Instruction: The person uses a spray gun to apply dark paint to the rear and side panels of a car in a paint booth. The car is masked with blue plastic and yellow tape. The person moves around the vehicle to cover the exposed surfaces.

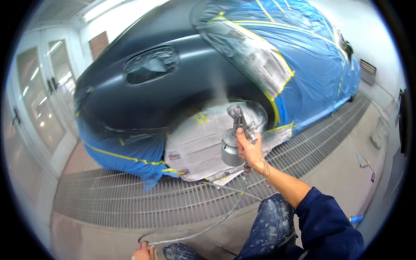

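Spraying of the dark rear body panel of a car, viewed from above your own forearms. Your right hand has its fingers wrapped around the handle of a metal spray gun, whose grey cup hangs beneath the head. The gun stands before the wheel arch, apart from the bodywork, and a pale mist shows against the panel above it. Your left hand, cut off by the lower edge, appears to have its fingers closed on the air hose, drawn aside over the floor; the crop makes this grip less certain. Blue sheeting edged with yellow tape shields the adjoining bodywork, and a pale cover hides the wheel above the floor grating. The step in hand is judged to be a coating pass near the arch; the next move calls for you to carry the gun evenly along the panel, at constant standoff, with the hose clear of the wet surface.
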